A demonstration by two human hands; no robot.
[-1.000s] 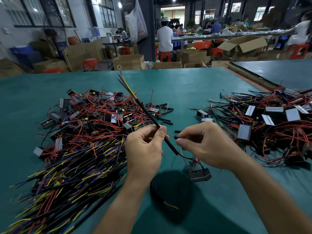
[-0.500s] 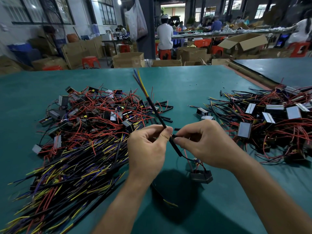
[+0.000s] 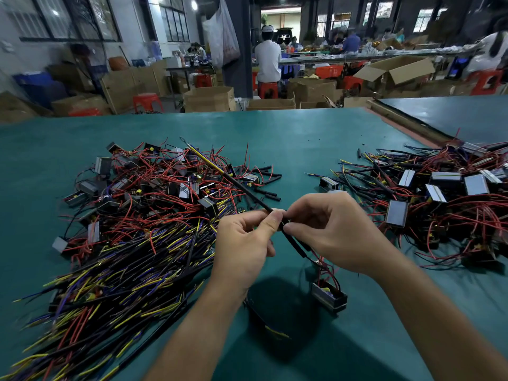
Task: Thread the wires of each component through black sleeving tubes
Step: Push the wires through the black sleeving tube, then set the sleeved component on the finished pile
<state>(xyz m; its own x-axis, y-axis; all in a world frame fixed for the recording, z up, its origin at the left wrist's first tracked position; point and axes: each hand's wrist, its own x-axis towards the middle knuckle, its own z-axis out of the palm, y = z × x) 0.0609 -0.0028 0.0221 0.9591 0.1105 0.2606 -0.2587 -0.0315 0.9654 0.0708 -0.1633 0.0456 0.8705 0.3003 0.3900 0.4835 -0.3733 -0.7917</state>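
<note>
My left hand (image 3: 243, 243) pinches a long black sleeving tube (image 3: 247, 193) between thumb and forefinger. Blue and yellow wires with a small ring terminal (image 3: 183, 138) stick out of the tube's far end. My right hand (image 3: 334, 229) pinches the same tube just beside the left fingertips. Below my hands a short black tube section (image 3: 295, 244) leads to thin red wires. A small black component (image 3: 328, 296) hangs from those wires just over the green table (image 3: 288, 138).
A pile of components with red wires and sleeved blue-yellow wires (image 3: 132, 229) covers the table's left. A second pile of components (image 3: 439, 202) lies at the right. Loose short black tubes (image 3: 268, 177) lie between them. Cardboard boxes and seated workers are beyond the far edge.
The sleeved wire's far end has swung left and lower, over the left pile. My hands have closed together on the tube. The component still hangs below.
</note>
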